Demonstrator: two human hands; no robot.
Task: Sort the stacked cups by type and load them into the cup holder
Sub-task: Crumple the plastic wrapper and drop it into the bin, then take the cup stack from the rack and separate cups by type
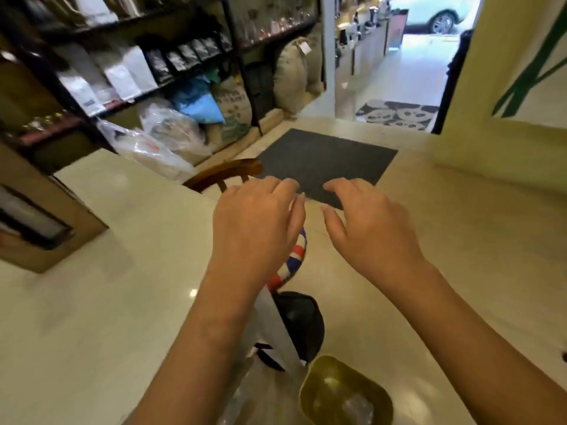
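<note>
My left hand (257, 222) and my right hand (368, 228) are held out side by side, palms down, fingers loosely spread, with nothing in either. Below my left wrist a clear plastic sleeve (273, 342) lies along the floor; the stack inside it shows a red, white and blue pattern (293, 259) at its far end. A black rounded object (302, 320) sits against the sleeve. At the bottom edge stands an olive-green container (343, 394) with crumpled clear plastic inside. No cup holder can be made out.
A dark floor mat (325, 161) lies ahead on the cream tiled floor. A wooden chair back (224, 173) stands just beyond my left hand. Shelves with bags (129, 69) and sacks line the left. A cardboard box (40, 222) sits left; a doorway (399, 72) opens ahead.
</note>
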